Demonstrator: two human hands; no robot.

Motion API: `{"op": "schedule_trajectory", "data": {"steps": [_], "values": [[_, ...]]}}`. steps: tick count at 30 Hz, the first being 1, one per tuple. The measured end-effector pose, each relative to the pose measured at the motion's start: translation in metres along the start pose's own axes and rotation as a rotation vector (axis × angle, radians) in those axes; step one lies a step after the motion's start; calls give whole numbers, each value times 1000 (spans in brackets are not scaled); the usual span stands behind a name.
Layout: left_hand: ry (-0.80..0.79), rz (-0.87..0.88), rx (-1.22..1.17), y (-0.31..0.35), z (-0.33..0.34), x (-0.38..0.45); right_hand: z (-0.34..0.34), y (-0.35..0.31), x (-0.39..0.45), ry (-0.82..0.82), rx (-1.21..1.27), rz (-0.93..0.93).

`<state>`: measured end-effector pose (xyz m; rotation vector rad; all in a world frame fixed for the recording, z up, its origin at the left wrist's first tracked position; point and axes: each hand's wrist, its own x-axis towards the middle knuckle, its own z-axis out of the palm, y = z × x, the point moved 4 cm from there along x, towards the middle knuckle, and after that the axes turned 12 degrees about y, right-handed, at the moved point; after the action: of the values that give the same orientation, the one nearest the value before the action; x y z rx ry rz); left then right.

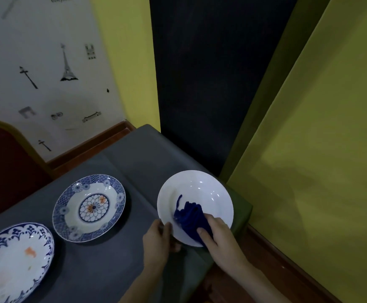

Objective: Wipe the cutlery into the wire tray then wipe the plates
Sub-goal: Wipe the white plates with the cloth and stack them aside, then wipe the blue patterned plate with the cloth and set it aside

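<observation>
Grey cloth covers the bench (104,265), which meets yellow walls (322,149) beyond the hands. The left hand (158,241) grips the near rim of a plain white round plate (202,186), seemingly lifted near the bench's right edge. The right hand (217,235) clutches a dark blue cloth (189,217) against it. Two blue-patterned plates (88,206) lie left.

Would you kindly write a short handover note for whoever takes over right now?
Left hand grips the plain white plate's near-left rim. Right hand presses the dark blue cloth into it, mid-wipe.
On the grey table: a blue floral-patterned plate and a blue-edged plate with orange smears, which needs wiping. No cutlery or wire tray in view.
</observation>
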<state>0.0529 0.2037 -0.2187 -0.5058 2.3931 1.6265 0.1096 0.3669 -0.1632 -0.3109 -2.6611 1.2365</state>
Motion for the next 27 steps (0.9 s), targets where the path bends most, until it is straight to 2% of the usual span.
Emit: {"op": "schedule_trajectory", "data": {"steps": [2,6,11,14,16,23,25,27], "values": [[17,85,122,3,2,11,2,2,2,7,14,7],[102,147,259,11,-11,38,10,-6,9,0,3,-33],[81,151,275,-8,-53,47,35,-32,27,-61,36,-91],[157,95,146,-26,-101,29,60,-59,35,-107,87,-136],[251,-1,34,-47,-144,13,82,-80,36,-151,131,-164],[783,-390,-237,-157,-285,-25,154,-149,11,-298,211,-290],[798,-457,-404,-171,-306,-16,173,-166,1,-339,230,-307],[733,-484,-600,-175,-318,0,189,-176,-10,-381,242,-307]]}}
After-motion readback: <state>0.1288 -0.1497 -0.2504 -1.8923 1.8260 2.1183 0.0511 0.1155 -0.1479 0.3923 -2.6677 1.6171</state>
